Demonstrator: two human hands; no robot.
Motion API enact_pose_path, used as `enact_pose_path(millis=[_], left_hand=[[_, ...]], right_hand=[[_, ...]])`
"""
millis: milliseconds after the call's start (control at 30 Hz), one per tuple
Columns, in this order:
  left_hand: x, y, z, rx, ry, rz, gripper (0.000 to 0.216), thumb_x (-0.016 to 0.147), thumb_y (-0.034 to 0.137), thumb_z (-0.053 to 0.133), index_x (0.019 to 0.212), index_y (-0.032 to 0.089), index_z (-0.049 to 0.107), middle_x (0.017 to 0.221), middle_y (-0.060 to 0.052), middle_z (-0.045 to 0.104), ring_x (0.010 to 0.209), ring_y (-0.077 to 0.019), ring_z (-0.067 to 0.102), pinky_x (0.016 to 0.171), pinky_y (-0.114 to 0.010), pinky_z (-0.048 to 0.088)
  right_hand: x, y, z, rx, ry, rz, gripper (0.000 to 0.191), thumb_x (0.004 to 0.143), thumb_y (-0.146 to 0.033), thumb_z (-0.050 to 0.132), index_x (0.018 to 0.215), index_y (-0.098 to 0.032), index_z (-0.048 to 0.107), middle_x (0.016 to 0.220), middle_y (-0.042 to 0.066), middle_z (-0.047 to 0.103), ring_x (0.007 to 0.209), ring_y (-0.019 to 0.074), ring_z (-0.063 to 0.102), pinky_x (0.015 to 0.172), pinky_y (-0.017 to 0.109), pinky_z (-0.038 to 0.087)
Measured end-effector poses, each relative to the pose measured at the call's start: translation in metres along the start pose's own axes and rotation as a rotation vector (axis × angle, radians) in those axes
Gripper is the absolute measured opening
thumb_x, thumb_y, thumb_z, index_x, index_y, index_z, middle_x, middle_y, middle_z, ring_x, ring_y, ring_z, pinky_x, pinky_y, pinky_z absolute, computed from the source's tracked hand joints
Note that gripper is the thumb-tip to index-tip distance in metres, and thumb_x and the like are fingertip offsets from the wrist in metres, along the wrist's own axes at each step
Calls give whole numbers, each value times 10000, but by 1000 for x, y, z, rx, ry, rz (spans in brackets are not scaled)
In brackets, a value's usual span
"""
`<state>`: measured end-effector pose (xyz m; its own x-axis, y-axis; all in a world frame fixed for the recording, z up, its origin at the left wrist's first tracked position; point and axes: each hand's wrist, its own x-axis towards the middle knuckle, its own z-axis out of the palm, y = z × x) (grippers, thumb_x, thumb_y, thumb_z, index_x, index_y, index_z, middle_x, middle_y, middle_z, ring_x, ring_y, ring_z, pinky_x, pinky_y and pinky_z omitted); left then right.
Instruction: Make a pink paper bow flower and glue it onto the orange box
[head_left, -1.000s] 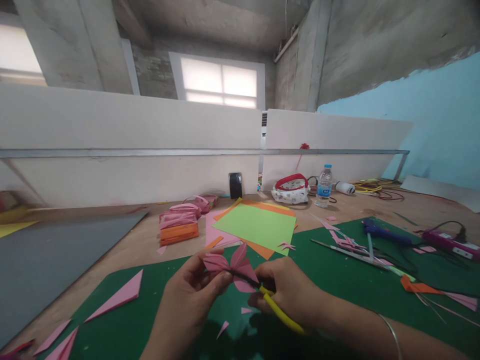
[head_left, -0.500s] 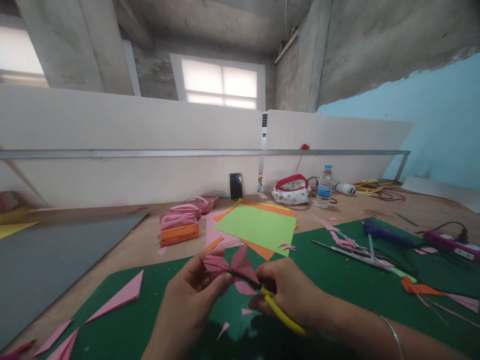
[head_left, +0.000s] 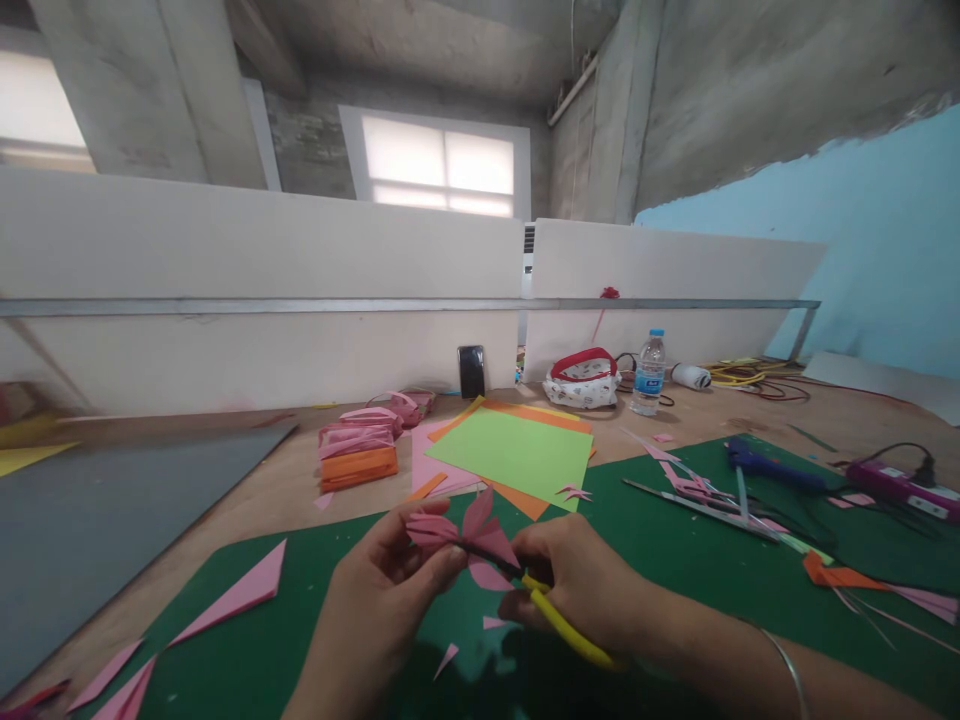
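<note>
A folded pink paper flower (head_left: 469,535) with several pointed petals is held over the green cutting mat (head_left: 315,600). My left hand (head_left: 382,600) pinches it from the left, thumb and fingers closed on the petals. My right hand (head_left: 581,585) is closed on yellow-handled scissors (head_left: 559,625), whose dark blades reach into the flower's middle. A thin bangle sits on my right wrist.
Pink paper offcuts (head_left: 240,595) lie on the mat's left. Behind are green, orange and pink sheets (head_left: 514,455), folded pink and orange pieces (head_left: 360,445), a phone (head_left: 471,371), a pouch (head_left: 581,378), a water bottle (head_left: 648,373), a blue glue gun (head_left: 769,465), a power strip (head_left: 900,485), a grey board (head_left: 97,510).
Almost nothing: both hands keep their hold, and the flower and scissors shift only very slightly between the frames.
</note>
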<state>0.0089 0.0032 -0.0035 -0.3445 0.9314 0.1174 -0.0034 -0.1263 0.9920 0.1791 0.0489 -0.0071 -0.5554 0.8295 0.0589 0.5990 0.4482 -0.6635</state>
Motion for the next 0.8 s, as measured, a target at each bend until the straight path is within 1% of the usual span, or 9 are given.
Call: enact_pose_path(millis=[133,200,300,367,500,600,633,700,800], left_hand=[[1,0,0,-16,-12,6,339,580,227,768,906,204,678,783,12,749,620,-115,628,588,-156,464],[1,0,0,-18,-18,9,304,583,228,767,876,210,687,806,12,750,611,-111,625,578,-154,463],[1,1,1,-24,-9,16,259,577,239,775,821,207,695,720,20,735,608,-113,618,577,-153,462],[1,2,1,-43,1,17,252,577,246,778,809,200,693,704,19,726,617,-114,615,586,-153,462],[3,5,-3,-76,81,-19,282,604,272,769,853,192,663,838,7,727,689,-116,619,610,-158,465],[6,4,-7,-127,115,-68,311,599,295,777,869,201,652,807,22,716,674,-106,601,619,-165,463],[7,3,-7,-166,103,-84,331,582,293,788,871,202,655,766,29,710,656,-103,595,618,-168,463],[7,1,-5,-246,64,-118,381,535,275,813,875,198,661,668,42,687,614,-98,583,598,-171,458],[5,-3,2,-305,8,-159,457,470,218,834,890,180,658,631,35,686,574,-96,581,574,-174,462]], right_hand=[[1,4,1,-11,-2,-13,89,624,-235,642,639,-175,578,534,-70,405,501,75,342,427,189,233],[1,7,1,9,-27,-56,97,629,-225,641,671,-176,568,561,-71,427,515,75,358,433,182,244],[1,11,0,52,-90,-136,136,645,-220,648,750,-179,571,614,-68,467,545,77,386,452,175,273],[2,13,-4,83,-132,-145,177,662,-248,662,802,-178,579,645,-61,496,567,83,414,479,176,308],[6,19,-23,170,-284,-114,244,641,-229,704,849,-161,597,706,-33,565,623,105,495,554,200,380],[12,26,-39,349,-396,-66,299,648,-229,721,907,-151,596,719,-10,600,650,124,550,594,226,418],[14,27,-42,437,-391,-53,314,668,-258,718,929,-148,583,723,1,613,652,129,568,595,233,426],[16,28,-42,643,-316,-36,354,707,-342,706,956,-148,547,779,39,643,670,141,599,582,240,434],[16,23,-28,900,-190,-12,446,689,-423,726,974,-154,511,865,68,646,667,138,609,544,233,433]])
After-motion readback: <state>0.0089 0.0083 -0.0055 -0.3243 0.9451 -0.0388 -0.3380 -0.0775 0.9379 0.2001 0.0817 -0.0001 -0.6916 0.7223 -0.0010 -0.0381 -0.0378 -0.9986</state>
